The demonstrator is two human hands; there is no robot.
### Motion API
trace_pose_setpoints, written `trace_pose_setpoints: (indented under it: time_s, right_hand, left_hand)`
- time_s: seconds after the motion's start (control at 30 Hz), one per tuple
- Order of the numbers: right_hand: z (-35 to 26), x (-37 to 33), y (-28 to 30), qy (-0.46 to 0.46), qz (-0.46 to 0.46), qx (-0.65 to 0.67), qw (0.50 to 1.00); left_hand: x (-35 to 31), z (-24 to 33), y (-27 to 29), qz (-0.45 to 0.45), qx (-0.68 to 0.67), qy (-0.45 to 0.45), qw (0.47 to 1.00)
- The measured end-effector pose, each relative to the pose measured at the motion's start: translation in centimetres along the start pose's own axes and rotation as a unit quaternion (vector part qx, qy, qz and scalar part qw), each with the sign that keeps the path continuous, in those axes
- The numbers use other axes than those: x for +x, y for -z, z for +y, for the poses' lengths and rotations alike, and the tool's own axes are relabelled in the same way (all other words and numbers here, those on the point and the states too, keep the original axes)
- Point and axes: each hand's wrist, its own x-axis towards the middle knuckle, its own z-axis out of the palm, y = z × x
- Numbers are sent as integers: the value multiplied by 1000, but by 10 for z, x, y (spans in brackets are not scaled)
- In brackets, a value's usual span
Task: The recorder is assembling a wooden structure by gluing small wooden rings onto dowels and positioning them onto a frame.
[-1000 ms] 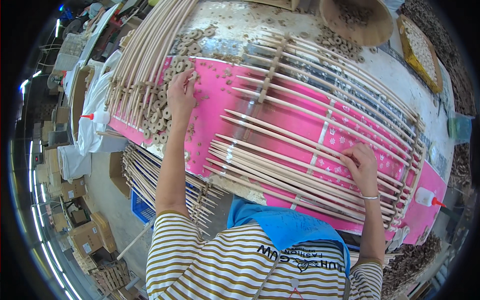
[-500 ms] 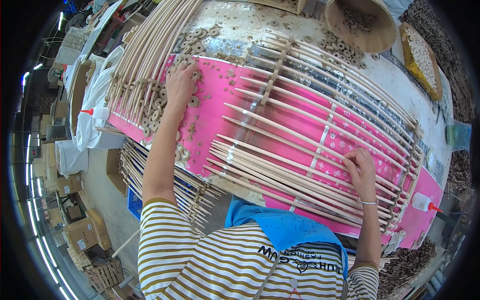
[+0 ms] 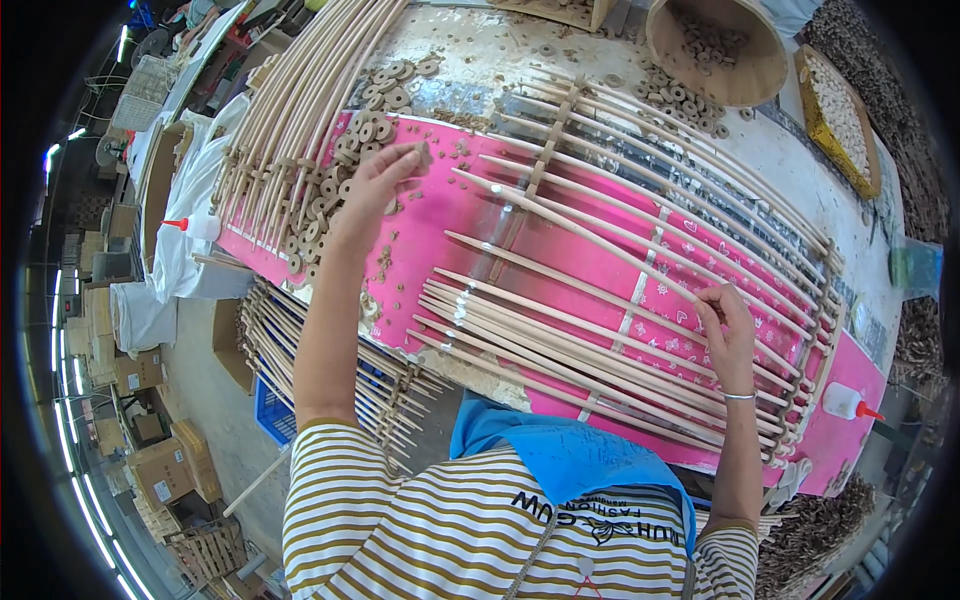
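Observation:
Between the thumb and fingers of my left hand [image 3: 385, 180] is a small wooden disc [image 3: 423, 159], seen nearly edge-on. This hand hangs above the pink sheet [image 3: 420, 240], beside a pile of wooden discs with holes [image 3: 326, 205]. My right hand [image 3: 727, 318] pinches a long pointed wooden stick [image 3: 600, 242], lifting it a little out of line with its neighbours. That stick belongs to a row of pale sticks [image 3: 560, 365] lying across the sheet. Their right ends sit in a rail of discs [image 3: 797, 405]. Discs also join several of the far sticks [image 3: 556, 130].
Bundled sticks [image 3: 300, 100] lie at the far left. A tilted tub of discs [image 3: 665, 50] and a yellow tray of small pale pieces [image 3: 825, 150] stand at the back right. White bottles with red tips [image 3: 845, 403] lie at both sides. A blue crate [image 3: 272, 408] sits below the table.
My left hand has come up and right from the disc pile, now with a disc in its fingers. My right hand has raised a stick slightly, its pointed end shifting away from me.

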Motion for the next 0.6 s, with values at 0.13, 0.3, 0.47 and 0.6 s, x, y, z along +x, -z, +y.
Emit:
trace_pose_setpoints:
  time_s: [0.13,0.3,0.47,0.6]
  right_hand:
    - [-1,4,-3,8,5,7,1000]
    - [0,6,-3,22,-3,-13,1000]
    - [-11,12,-6,28,7,9,1000]
    - [-15,19,-5,40,27,9,999]
  left_hand:
    - [-19,7,-22,-53,-106,28,993]
    - [-24,9,-32,-81,-78,21,993]
    - [-36,26,-55,-57,-69,22,996]
    - [-42,21,-60,-38,-33,-7,999]
